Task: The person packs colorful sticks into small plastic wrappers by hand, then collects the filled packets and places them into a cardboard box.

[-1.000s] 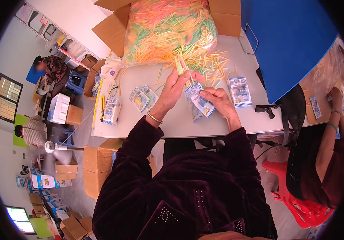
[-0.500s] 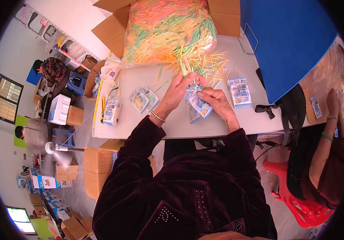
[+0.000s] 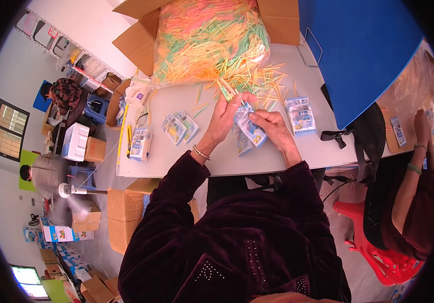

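Observation:
My left hand (image 3: pixel 223 117) is closed round a small bunch of thin straw-like sticks (image 3: pixel 227 90), pale green and yellow, pointing up from the fingers. My right hand (image 3: pixel 276 129) grips a blue-and-white printed packet (image 3: pixel 252 130) by its upper right side. The left fingertips meet the packet's top edge, where the sticks' lower ends are hidden. Under this packet lies another packet (image 3: pixel 241 144). Two packets (image 3: pixel 174 128) lie overlapping left of my hands. One more packet (image 3: pixel 300 116) is on the right, beside the right hand.
A cardboard box (image 3: pixel 141 43) holds a clear bag of coloured sticks (image 3: pixel 202 40), with loose sticks (image 3: pixel 265 83) spilling onto the table (image 3: pixel 186 161). Scissors (image 3: pixel 141 117) and a packet (image 3: pixel 140 144) lie left. A blue board (image 3: pixel 363 55) stands right; a co-worker's arm (image 3: pixel 410 177) is beyond.
The bunch of sticks in my left hand has tilted to the left and come away from the pile. My right hand keeps hold of the packet; the view has shifted slightly.

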A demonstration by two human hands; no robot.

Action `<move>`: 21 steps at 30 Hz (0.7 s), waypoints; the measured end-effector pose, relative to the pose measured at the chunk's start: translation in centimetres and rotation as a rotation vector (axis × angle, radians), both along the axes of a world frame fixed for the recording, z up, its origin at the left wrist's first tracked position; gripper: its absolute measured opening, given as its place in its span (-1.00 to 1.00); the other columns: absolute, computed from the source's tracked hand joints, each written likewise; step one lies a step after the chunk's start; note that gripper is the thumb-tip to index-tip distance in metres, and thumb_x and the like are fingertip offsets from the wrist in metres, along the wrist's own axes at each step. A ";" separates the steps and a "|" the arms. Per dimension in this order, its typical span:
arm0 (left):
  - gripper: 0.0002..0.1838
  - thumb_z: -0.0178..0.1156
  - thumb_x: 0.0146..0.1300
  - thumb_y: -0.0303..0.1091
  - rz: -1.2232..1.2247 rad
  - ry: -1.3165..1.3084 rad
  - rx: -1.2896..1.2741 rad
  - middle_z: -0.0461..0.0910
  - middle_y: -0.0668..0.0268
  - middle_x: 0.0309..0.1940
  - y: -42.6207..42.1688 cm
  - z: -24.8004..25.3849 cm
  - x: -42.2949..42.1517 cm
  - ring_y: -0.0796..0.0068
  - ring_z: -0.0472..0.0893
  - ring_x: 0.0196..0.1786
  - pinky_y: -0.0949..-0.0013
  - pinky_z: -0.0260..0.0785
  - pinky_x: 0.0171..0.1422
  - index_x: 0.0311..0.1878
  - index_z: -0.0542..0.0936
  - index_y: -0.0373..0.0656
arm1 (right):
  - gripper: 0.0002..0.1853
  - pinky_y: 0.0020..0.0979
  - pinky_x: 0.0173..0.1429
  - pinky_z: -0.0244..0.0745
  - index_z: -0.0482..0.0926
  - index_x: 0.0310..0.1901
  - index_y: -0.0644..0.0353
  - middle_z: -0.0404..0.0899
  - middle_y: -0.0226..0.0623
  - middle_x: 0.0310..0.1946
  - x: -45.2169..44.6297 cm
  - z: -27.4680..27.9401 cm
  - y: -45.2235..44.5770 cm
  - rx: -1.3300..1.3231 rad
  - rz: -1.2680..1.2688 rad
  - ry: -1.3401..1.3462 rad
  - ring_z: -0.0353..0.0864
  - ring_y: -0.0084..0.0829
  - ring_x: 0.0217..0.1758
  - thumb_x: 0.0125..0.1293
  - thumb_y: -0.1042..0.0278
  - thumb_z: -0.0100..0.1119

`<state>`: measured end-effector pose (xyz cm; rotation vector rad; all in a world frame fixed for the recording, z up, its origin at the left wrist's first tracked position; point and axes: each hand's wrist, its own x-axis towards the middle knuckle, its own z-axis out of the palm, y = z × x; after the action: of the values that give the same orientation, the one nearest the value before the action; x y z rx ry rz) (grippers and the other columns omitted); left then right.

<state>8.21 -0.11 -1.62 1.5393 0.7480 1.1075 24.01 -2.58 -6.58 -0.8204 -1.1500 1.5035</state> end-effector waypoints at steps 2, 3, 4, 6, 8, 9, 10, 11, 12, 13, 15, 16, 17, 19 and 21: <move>-0.72 -0.25 0.44 -0.29 0.053 0.057 0.114 0.54 0.16 -0.07 -0.3 0.2 0.0 0.53 0.47 -0.08 0.41 0.32 0.07 -0.06 0.37 -0.29 | -0.79 -0.64 -0.29 0.33 0.65 -0.27 0.29 0.55 -0.51 -0.46 0.1 0.1 0.0 -0.010 0.024 0.010 0.42 -0.73 -0.40 0.28 0.30 0.17; -0.72 -0.25 0.44 -0.29 0.051 0.058 0.114 0.54 0.16 -0.07 -0.6 0.4 0.0 0.53 0.47 -0.08 0.41 0.32 0.07 -0.06 0.37 -0.29 | -0.79 -0.64 -0.26 0.32 0.64 -0.27 0.28 0.54 -0.53 -0.45 0.1 0.2 -0.1 -0.019 0.049 0.020 0.41 -0.73 -0.39 0.29 0.30 0.16; -0.74 -0.25 0.44 -0.29 0.058 0.045 0.132 0.54 0.15 -0.06 -0.9 0.7 0.1 0.53 0.47 -0.08 0.41 0.32 0.08 -0.07 0.35 -0.27 | -0.79 -0.64 -0.26 0.32 0.64 -0.27 0.28 0.54 -0.53 -0.45 0.1 0.1 -0.1 -0.019 0.046 0.022 0.41 -0.73 -0.39 0.29 0.30 0.16; -0.76 -0.25 0.45 -0.29 0.064 0.034 0.151 0.53 0.14 -0.05 -1.3 0.7 0.1 0.53 0.46 -0.07 0.41 0.31 0.08 -0.09 0.33 -0.25 | -0.78 -0.63 -0.31 0.36 0.65 -0.22 0.29 0.58 -0.48 -0.46 0.0 0.1 -0.1 -0.035 0.036 0.040 0.45 -0.73 -0.41 0.28 0.30 0.18; -0.79 -0.25 0.45 -0.27 0.044 0.017 0.136 0.53 0.13 -0.03 -1.3 0.5 -0.2 0.53 0.46 -0.06 0.40 0.30 0.09 -0.12 0.30 -0.22 | -0.79 -0.63 -0.29 0.36 0.65 -0.24 0.29 0.57 -0.49 -0.45 0.0 0.5 -0.2 -0.054 0.056 0.036 0.43 -0.72 -0.40 0.28 0.30 0.17; -0.79 -0.25 0.45 -0.27 0.042 0.018 0.136 0.53 0.13 -0.03 -1.4 0.5 -0.2 0.53 0.46 -0.06 0.40 0.30 0.09 -0.12 0.30 -0.22 | -0.79 -0.62 -0.27 0.35 0.64 -0.26 0.28 0.56 -0.50 -0.44 0.0 0.6 -0.3 -0.073 0.079 0.031 0.42 -0.72 -0.39 0.29 0.29 0.16; -0.78 -0.25 0.45 -0.27 0.028 0.022 0.102 0.53 0.13 -0.03 -1.5 0.5 -0.2 0.53 0.47 -0.06 0.41 0.31 0.09 -0.12 0.29 -0.22 | -0.79 -0.62 -0.27 0.35 0.64 -0.26 0.28 0.56 -0.50 -0.44 0.0 0.6 -0.3 -0.074 0.079 0.032 0.42 -0.72 -0.39 0.29 0.29 0.16; -0.78 -0.25 0.45 -0.26 0.015 0.025 0.068 0.53 0.13 -0.03 -1.6 0.5 -0.2 0.53 0.47 -0.06 0.41 0.32 0.08 -0.12 0.29 -0.22 | -0.79 -0.62 -0.27 0.34 0.64 -0.28 0.28 0.55 -0.50 -0.45 -0.1 0.5 -0.3 -0.055 0.062 0.018 0.42 -0.72 -0.40 0.29 0.29 0.16; -0.78 -0.25 0.45 -0.26 0.018 0.025 0.068 0.53 0.13 -0.03 -1.5 0.4 -0.3 0.53 0.47 -0.06 0.41 0.32 0.08 -0.12 0.29 -0.22 | -0.79 -0.63 -0.27 0.33 0.64 -0.29 0.28 0.55 -0.51 -0.46 -0.2 0.5 -0.3 -0.036 0.046 0.004 0.41 -0.72 -0.40 0.29 0.29 0.16; -0.78 -0.25 0.45 -0.26 0.015 0.029 0.056 0.53 0.13 -0.03 -1.3 0.3 -0.4 0.54 0.48 -0.06 0.42 0.34 0.07 -0.12 0.30 -0.22 | -0.79 -0.63 -0.27 0.33 0.64 -0.29 0.28 0.55 -0.51 -0.46 -0.2 0.6 -0.4 -0.035 0.047 0.004 0.41 -0.72 -0.40 0.29 0.29 0.16; -0.77 -0.25 0.45 -0.26 0.008 0.032 0.045 0.53 0.14 -0.03 -0.8 0.0 -0.4 0.54 0.49 -0.07 0.42 0.36 0.06 -0.12 0.31 -0.23 | -0.79 -0.63 -0.27 0.32 0.63 -0.32 0.29 0.54 -0.52 -0.48 -0.1 0.7 -0.4 -0.028 0.047 0.028 0.40 -0.73 -0.40 0.29 0.29 0.16; -0.76 -0.25 0.45 -0.26 -0.017 0.036 0.019 0.54 0.15 -0.03 -0.6 -0.3 -0.6 0.55 0.50 -0.08 0.43 0.37 0.04 -0.12 0.31 -0.23 | -0.79 -0.63 -0.27 0.32 0.63 -0.32 0.29 0.54 -0.52 -0.48 -0.1 0.7 -0.4 -0.029 0.045 0.028 0.40 -0.73 -0.40 0.29 0.29 0.16; -0.75 -0.25 0.45 -0.26 -0.041 0.041 -0.006 0.54 0.16 -0.04 -0.4 -0.4 -0.7 0.55 0.51 -0.09 0.43 0.38 0.03 -0.12 0.32 -0.24 | -0.78 -0.63 -0.26 0.32 0.62 -0.34 0.29 0.53 -0.53 -0.48 -0.1 0.7 -0.3 -0.025 0.037 0.015 0.40 -0.73 -0.40 0.29 0.29 0.16; -0.75 -0.25 0.45 -0.26 -0.052 0.053 -0.008 0.53 0.16 -0.03 -0.1 -0.5 -0.9 0.55 0.51 -0.09 0.43 0.39 0.02 -0.10 0.33 -0.25 | -0.78 -0.63 -0.26 0.31 0.62 -0.36 0.29 0.52 -0.53 -0.49 -0.1 0.4 0.0 -0.018 0.031 0.001 0.39 -0.74 -0.40 0.29 0.29 0.16; -0.74 -0.25 0.45 -0.25 -0.065 0.064 -0.008 0.53 0.16 -0.02 0.2 -0.3 -1.0 0.55 0.51 -0.10 0.43 0.39 0.01 -0.08 0.34 -0.25 | -0.77 -0.63 -0.24 0.32 0.63 -0.32 0.29 0.54 -0.53 -0.47 -0.1 -0.4 0.6 0.016 0.028 -0.018 0.41 -0.74 -0.38 0.29 0.27 0.16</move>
<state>7.21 0.07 -1.92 1.5873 0.7399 1.0106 23.94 -1.98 -6.99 -0.8110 -1.1899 1.5112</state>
